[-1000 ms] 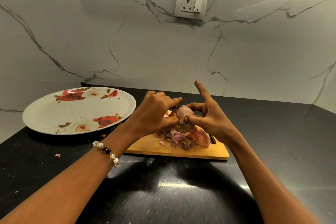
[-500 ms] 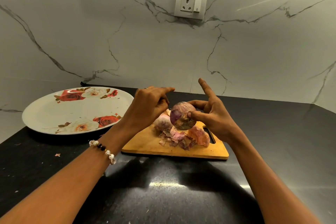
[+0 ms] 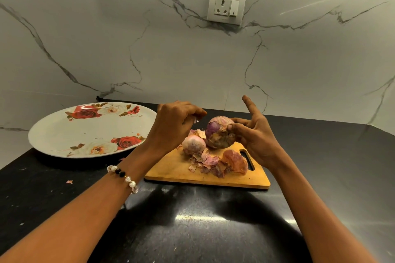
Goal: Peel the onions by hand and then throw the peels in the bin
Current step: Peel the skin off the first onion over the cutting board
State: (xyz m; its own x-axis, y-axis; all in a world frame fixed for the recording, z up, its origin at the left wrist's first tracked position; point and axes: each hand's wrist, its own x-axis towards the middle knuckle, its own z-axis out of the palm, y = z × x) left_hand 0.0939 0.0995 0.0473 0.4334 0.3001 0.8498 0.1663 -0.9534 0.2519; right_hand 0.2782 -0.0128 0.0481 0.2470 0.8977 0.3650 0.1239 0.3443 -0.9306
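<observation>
Purple onion (image 3: 220,132) in right hand (image 3: 256,141)

No text, label, brand, number or sign can be read anywhere: the wall socket (image 3: 226,6) at twelve o'clock and the rose-patterned plate (image 3: 64,132) at nine o'clock bear none.

The cutting board (image 3: 171,168) lies on the bench (image 3: 213,230), near its middle, with the plate (image 3: 64,132) to its left, also on the bench. A second onion (image 3: 193,145) and a heap of peels (image 3: 215,163) lie on the board. Above the board's far edge, the right hand (image 3: 256,136) holds an onion (image 3: 219,132); the left hand (image 3: 173,126) is just left of it, apart from it. Behind the bench stands the wall, with a socket (image 3: 226,6) on it.
</observation>
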